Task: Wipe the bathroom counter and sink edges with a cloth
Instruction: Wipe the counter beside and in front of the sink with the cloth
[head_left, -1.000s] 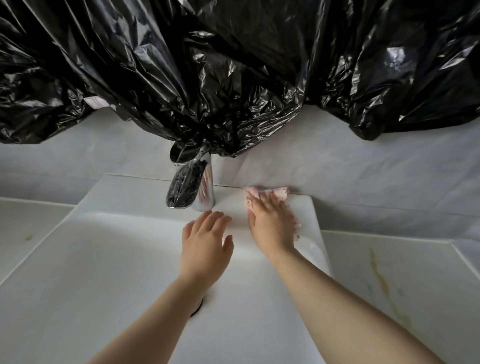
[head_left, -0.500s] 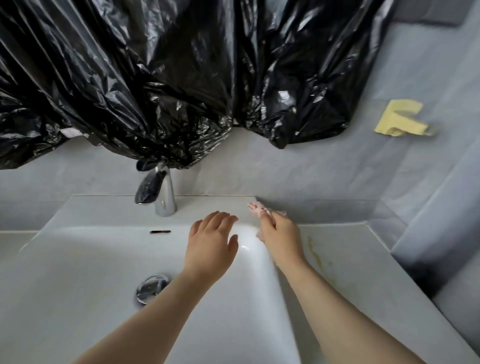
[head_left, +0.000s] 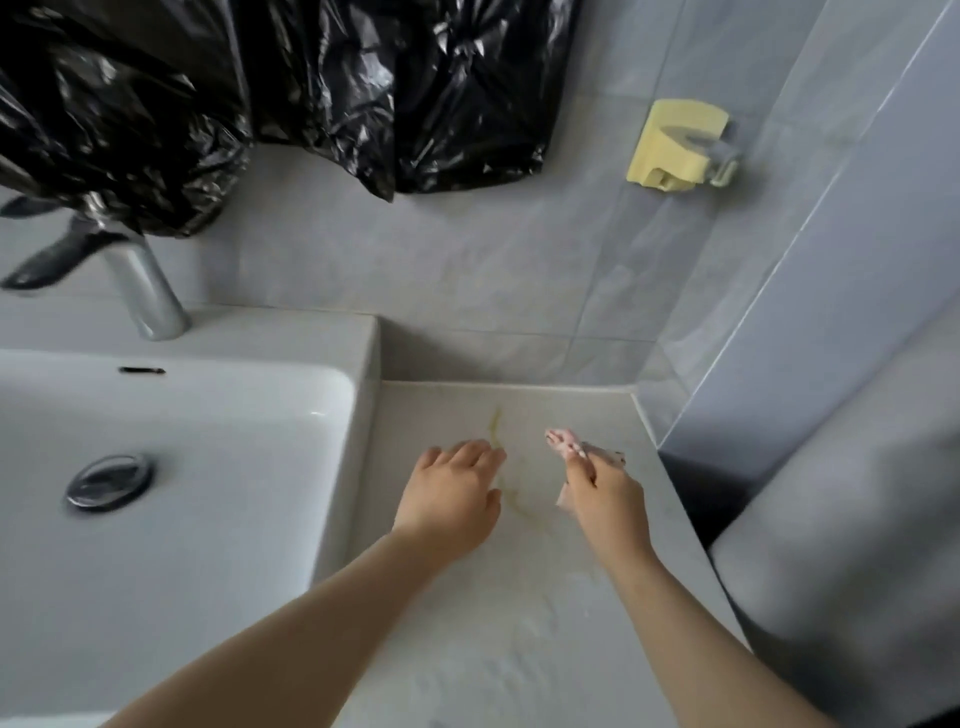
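The right hand (head_left: 605, 499) holds a small pink cloth (head_left: 569, 444), with the fingers curled round it. The cloth is bunched up and sticks out past the fingertips, so the soft part can reach the counter (head_left: 519, 649) first. It is low over the counter, to the right of the sink (head_left: 358, 374). I cannot tell if it touches the top yet.

The left hand (head_left: 452, 499) holds nothing. Its fingers are loose and a bit spread, low over the counter just beside the sink. I think it is there to keep the person steady while leaning in.

A thin yellow stain (head_left: 496, 423) runs down the counter between the two hands. That looks like the dirty spot to rub next, so both hands are near it.

Black plastic bags (head_left: 363, 78) hang on the wall above the tap (head_left: 148, 296), well away from the cloth.
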